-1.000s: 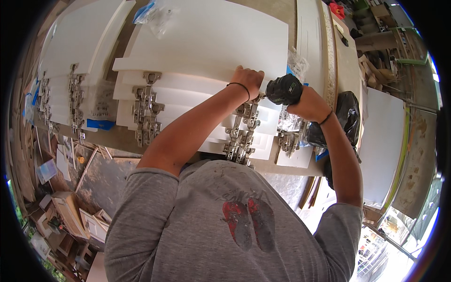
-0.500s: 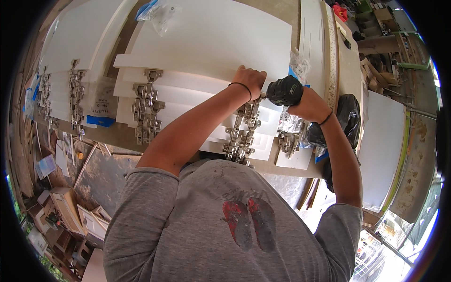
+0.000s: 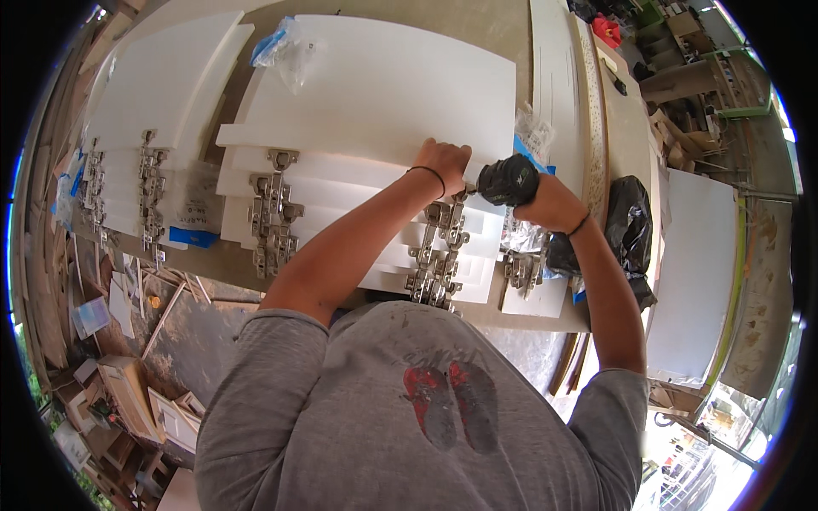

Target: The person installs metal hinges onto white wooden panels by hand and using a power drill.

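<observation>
My right hand (image 3: 552, 205) grips a black cordless drill (image 3: 508, 180), whose front end points left toward my other hand. My left hand (image 3: 442, 165) is closed, its fingers curled at the right end of the top white board (image 3: 383, 94). What those fingers pinch is hidden. Just below it, metal cabinet hinges (image 3: 439, 247) run in a column down the stepped edges of the stacked boards. A second column of hinges (image 3: 274, 213) lines the same stack farther left.
Another stack of white boards (image 3: 162, 77) with hinges lies at the left. Clear plastic bags with blue parts (image 3: 294, 51) rest on the boards. A black plastic bag (image 3: 629, 226) sits right of my right arm. Long strips (image 3: 588, 111) lie along the right side.
The whole view has shifted slightly, with the boards appearing lower and a little left. Both hands and the drill keep nearly the same place against the stack.
</observation>
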Motion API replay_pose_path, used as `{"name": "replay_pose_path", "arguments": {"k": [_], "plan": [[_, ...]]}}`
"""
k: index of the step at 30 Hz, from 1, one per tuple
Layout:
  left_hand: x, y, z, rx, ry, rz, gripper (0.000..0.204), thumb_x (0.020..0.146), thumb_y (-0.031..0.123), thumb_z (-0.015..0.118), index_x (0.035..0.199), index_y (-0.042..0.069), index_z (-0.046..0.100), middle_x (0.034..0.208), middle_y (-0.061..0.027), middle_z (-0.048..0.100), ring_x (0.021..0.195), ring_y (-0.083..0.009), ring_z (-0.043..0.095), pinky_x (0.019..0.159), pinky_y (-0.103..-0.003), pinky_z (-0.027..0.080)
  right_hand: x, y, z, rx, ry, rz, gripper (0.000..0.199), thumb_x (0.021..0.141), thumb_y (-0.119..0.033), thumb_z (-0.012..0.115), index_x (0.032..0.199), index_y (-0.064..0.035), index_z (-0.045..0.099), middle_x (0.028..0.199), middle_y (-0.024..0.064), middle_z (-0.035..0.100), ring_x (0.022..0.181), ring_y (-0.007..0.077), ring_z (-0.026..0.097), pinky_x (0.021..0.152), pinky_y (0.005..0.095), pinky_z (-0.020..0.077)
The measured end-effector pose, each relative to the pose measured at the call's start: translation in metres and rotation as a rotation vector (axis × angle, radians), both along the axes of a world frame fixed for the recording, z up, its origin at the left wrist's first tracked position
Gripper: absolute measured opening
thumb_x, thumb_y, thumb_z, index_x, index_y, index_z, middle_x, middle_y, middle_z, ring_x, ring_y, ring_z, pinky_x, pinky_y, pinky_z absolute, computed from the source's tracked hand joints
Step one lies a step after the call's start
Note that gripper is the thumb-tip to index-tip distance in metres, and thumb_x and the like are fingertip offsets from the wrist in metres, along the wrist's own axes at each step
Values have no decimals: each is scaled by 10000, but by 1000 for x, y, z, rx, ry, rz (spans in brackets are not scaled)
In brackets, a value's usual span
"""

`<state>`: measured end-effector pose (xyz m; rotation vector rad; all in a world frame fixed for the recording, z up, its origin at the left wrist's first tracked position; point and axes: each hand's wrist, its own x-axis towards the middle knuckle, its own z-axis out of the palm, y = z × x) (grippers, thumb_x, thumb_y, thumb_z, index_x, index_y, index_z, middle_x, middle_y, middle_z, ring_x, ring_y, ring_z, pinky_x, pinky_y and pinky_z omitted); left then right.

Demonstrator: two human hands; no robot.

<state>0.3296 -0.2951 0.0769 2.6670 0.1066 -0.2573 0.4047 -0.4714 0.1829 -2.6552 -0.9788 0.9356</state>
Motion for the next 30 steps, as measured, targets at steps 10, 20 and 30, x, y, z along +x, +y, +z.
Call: {"name": "replay_pose_path", "arguments": {"k": [10,20,30], "plan": [[-36,0,-15,-1560,-42,513,248,839,-6,387,1058,-18,502,878,-96,599,769,-171,606,648,-280,499,-41,-45,14,580,122,-223,385,610,-30,659,986,15,588,808,67,637,690,110,542,641,284,471],[-58,-22,-6,-2448,85,489,170,931,74,401,1083,-1,415,1149,-245,527,1036,-294,576,897,-384,510,-59,-55,-1,675,159,-215,455,608,-35,669,1049,14,567,897,84,643,787,124,571,731,286,478],[-56,-30,-2,-2424,109,536,146,930,85,410,1046,8,454,1142,-230,544,1066,-285,561,902,-386,503,-57,-58,-8,676,282,-271,445,611,-41,665,1041,14,564,870,74,637,771,118,570,713,283,477]]}}
